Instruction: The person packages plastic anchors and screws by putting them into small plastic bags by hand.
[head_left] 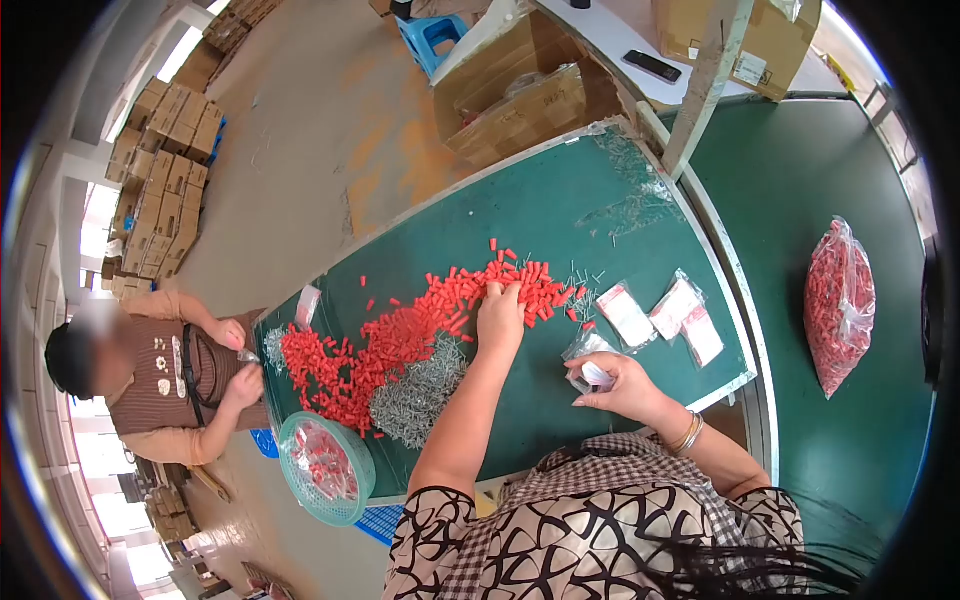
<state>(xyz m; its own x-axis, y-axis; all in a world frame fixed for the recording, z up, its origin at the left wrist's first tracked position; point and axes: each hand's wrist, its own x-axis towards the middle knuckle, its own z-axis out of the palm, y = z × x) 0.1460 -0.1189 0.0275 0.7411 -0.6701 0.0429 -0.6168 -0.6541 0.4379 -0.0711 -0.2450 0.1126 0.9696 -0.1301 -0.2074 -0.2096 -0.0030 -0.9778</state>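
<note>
My left hand [501, 318] reaches into a spread of small red plastic plugs [405, 335]. Its fingers are drawn together among them, and what they grip is hidden. A heap of grey screws [420, 395] lies beside my left forearm. In my right hand [630, 388] is a small clear plastic bag [592, 377] with something white in it, pinched between thumb and fingers. Just beyond that hand rest filled clear packets, one nearest [627, 318] and others farther right [702, 335]. Several loose screws [580, 290] lie between the plugs and the packets.
A green mesh basket [365, 465] with packets stands at the table's left front edge. Across the green table [590, 185], a co-worker [180, 375] handles a small item. A large bag of red pieces [840, 305] lies on the right table. An open carton [525, 105] stands behind.
</note>
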